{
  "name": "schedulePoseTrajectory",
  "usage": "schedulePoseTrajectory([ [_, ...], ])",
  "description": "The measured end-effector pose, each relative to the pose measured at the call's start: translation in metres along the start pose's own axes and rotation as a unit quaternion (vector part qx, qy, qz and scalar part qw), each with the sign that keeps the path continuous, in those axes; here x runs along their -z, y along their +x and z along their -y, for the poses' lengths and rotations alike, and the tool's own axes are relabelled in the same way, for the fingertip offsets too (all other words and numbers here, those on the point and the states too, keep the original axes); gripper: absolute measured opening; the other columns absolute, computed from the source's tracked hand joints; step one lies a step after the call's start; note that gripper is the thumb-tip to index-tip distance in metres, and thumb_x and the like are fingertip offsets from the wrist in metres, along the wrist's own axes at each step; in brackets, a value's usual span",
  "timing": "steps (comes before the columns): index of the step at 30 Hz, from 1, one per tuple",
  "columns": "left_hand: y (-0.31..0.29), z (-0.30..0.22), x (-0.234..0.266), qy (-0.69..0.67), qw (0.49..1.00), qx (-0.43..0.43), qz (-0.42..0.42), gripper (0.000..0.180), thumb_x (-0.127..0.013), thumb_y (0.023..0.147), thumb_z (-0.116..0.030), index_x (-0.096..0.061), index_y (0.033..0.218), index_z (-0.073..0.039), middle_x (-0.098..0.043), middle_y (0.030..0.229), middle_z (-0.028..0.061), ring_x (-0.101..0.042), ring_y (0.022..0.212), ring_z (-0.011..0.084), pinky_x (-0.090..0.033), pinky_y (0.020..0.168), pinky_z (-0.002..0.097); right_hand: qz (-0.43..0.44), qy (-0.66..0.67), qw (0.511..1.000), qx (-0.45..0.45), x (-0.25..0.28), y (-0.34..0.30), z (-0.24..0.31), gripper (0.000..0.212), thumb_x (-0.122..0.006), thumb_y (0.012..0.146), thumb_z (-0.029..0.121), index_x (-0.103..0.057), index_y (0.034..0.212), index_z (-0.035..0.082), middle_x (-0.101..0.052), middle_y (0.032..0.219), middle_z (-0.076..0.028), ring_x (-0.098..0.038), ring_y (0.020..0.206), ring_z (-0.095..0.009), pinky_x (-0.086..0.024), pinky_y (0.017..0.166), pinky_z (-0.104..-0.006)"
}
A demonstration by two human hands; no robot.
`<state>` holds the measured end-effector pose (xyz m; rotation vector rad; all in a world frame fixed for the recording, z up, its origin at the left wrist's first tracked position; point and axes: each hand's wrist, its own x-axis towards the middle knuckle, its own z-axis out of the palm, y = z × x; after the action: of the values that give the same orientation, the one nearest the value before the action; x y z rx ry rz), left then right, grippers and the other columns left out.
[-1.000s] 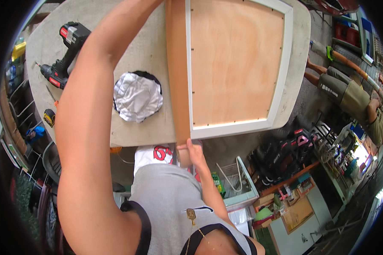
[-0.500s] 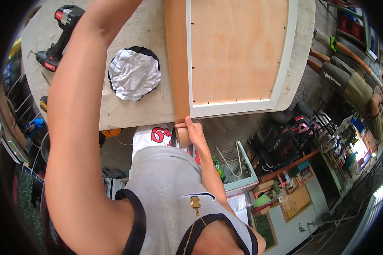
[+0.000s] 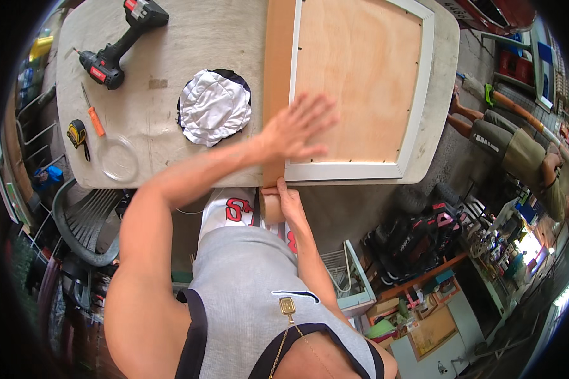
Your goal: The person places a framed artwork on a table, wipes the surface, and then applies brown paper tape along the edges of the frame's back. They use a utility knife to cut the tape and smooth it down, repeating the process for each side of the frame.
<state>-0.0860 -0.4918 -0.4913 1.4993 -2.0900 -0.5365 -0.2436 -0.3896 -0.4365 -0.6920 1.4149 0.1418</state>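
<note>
Left hand (image 3: 299, 129) newly over panel (image 3: 360, 76), tape roll (image 3: 272, 210) in right hand (image 3: 289, 201)

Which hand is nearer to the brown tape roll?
Right: the right hand holds the tape roll at the near edge of the table. The left hand, blurred, is farther off, over the framed panel.

"What sort of place is this?"

"Apparently a garage-like workshop. Left of the outspread left fingers (image 3: 311, 112), a black-and-red cordless drill (image 3: 104, 68), orange-handled screwdriver (image 3: 95, 121) and yellow-and-black tape measure (image 3: 76, 131) lie on a pale, round-cornered table (image 3: 183, 38)."

"And far right of them?"

"What looks like a glossy red vehicle (image 3: 511, 12)."
</note>
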Motion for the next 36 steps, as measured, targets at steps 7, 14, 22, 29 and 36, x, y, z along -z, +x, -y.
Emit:
schedulePoseTrajectory([
  [7, 0.126, 0.123, 0.065, 0.276, 0.936, 0.059, -0.21, 0.064, -0.055, 0.089, -0.049, -0.049, 0.133, -0.003, -0.041, 0.141, 0.0173, -0.034, 0.133, 0.0318, -0.022, 0.112, 0.0466, 0.013, -0.003, 0.999, 0.034, 0.001, 0.001, -0.004, 0.08, -0.039, 0.091, 0.07, -0.073, 0.093, -0.002, -0.069, 0.086, -0.011, -0.061, 0.079, -0.019, -0.049, 0.077, -0.0319],
  [14, -0.032, -0.059, -0.004, 0.035, 0.993, 0.104, 0.05, 0.076, -0.043, 0.091, -0.059, -0.025, 0.151, -0.016, -0.013, 0.159, 0.0114, -0.002, 0.148, 0.0294, -0.001, 0.118, 0.0494, -0.046, 0.053, 0.984, 0.163, -0.006, 0.018, -0.024, 0.063, -0.042, 0.097, 0.056, -0.066, 0.112, -0.001, -0.066, 0.103, -0.011, -0.06, 0.094, -0.017, -0.049, 0.082, -0.0313],
  [22, -0.052, -0.078, -0.014, 0.023, 0.99, 0.139, 0.005, 0.072, -0.041, 0.094, -0.054, -0.025, 0.151, -0.013, -0.011, 0.159, 0.0146, -0.001, 0.148, 0.0314, 0.001, 0.118, 0.0492, 0.153, -0.011, 0.971, 0.181, 0.058, -0.013, -0.021, 0.042, -0.052, 0.097, 0.032, -0.061, 0.117, -0.004, -0.065, 0.111, -0.012, -0.062, 0.1, -0.017, -0.051, 0.081, -0.032],
  [29, -0.052, -0.088, -0.028, 0.087, 0.978, 0.179, -0.064, 0.076, -0.039, 0.094, -0.055, -0.023, 0.15, -0.006, -0.012, 0.158, 0.0171, -0.001, 0.148, 0.03, 0.003, 0.119, 0.0467, -0.256, -0.382, 0.693, 0.555, 0.098, 0.013, 0.167, 0.029, -0.05, 0.096, 0.026, -0.069, 0.102, 0.005, -0.07, 0.099, -0.014, -0.065, 0.089, -0.031, -0.047, 0.078, -0.0416],
  [36, -0.049, -0.087, -0.026, 0.086, 0.972, 0.213, -0.044, 0.081, -0.039, 0.093, -0.059, -0.019, 0.151, -0.006, -0.006, 0.159, 0.0163, 0.004, 0.148, 0.0304, 0.008, 0.118, 0.0476, -0.197, -0.701, 0.476, 0.493, -0.002, 0.165, 0.328, 0.066, -0.029, 0.1, 0.047, -0.024, 0.15, 0.005, -0.02, 0.157, -0.013, -0.015, 0.146, -0.027, -0.004, 0.117, -0.0551],
])
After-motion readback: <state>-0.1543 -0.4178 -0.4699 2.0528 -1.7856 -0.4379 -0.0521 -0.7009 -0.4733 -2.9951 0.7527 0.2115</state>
